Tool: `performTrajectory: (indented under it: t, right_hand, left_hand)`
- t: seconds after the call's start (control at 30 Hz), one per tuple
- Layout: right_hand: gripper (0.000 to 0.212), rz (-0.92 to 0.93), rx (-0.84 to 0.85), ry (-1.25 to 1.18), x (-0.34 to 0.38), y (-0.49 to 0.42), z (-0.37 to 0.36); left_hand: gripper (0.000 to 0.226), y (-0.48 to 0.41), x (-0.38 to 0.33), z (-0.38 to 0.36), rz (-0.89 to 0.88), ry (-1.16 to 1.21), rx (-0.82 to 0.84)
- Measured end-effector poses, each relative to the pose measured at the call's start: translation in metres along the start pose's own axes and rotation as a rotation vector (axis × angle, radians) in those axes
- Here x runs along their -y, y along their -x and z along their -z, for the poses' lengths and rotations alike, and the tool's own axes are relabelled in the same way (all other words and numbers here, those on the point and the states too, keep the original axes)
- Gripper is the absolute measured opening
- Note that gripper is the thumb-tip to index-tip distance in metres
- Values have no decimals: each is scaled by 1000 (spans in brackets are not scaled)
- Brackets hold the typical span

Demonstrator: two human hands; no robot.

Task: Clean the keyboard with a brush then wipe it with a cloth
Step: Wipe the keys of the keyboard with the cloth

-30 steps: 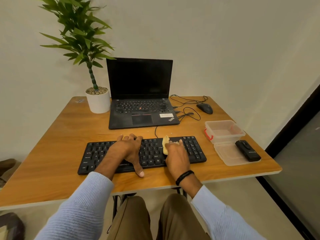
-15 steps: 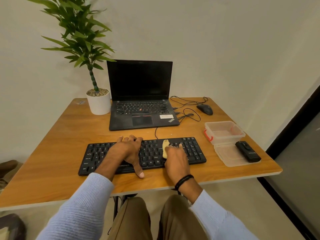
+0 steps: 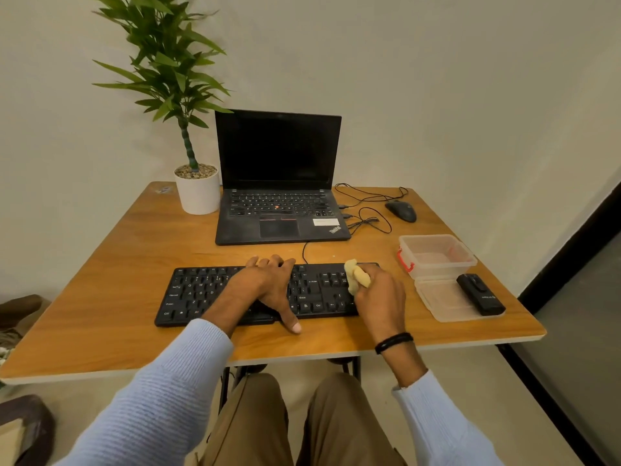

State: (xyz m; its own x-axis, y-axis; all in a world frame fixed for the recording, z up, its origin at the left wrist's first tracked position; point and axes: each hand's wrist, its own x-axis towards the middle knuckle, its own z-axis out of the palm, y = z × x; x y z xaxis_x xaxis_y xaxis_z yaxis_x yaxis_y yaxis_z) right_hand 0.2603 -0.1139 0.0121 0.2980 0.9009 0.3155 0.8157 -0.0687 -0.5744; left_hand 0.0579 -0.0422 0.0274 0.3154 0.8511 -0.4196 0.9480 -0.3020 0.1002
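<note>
The keyboard (image 3: 201, 294) lies near the table's (image 3: 117, 264) front edge. The right hand (image 3: 381, 299) grasps a bunched cloth (image 3: 356, 279) at its right end, seemingly touching the keys. The left hand (image 3: 265, 287) rests flat mid-board, fingers relaxed. Best to wipe row by row, lightly, with the board braced.

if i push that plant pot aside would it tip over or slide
Pushed low, the pot probably slides: it looks squat, and the pebbles on top suggest some weight. Pushed by the stem, it might tip, since the plant stands far taller than the pot. The table looks smooth, so its base should not catch.
</note>
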Motion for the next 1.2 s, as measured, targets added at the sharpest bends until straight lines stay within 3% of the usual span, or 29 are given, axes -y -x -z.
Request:
performTrajectory:
  t: [0.1,0.2,0.3,0.43,0.57,0.7,0.87,1.0,1.13,1.2]
  right_hand:
    - [30,71,27,131,12,0,-13]
    - [31,173,204,305,22,14,-26]
    - [35,196,345,247,21,18,-16]
    - [32,160,278,219,19,4,-14]
    - [26,202,389,275,28,1,-18]
    - [28,197,221,354,29,-29,-33]
    - [41,291,392,481,31,-22,-40]
    - [42,265,473,470,27,-28,-19]
    - [41,153,250,282,35,-43,-25]
    - [45,179,258,273,38,-40,-39]
  left_hand:
    - [150,-4,-2,-7,12,-1,-28]
    - [150,-4,-1,-9,16,-1,-36]
    - [149,-5,-1,-8,20,-8,-38]
    - [149,-7,-2,-6,28,-18,-30]
    - [149,-8,1,-7,25,-10,-39]
    - [149,-7,1,-7,33,7,-28]
    - [147,-6,3,-10,24,23,-54]
    - [147,-5,4,-11,13,23,-71]
    - [146,-3,2,-11,12,24,-70]
    - [146,-3,3,-11,21,27,-66]
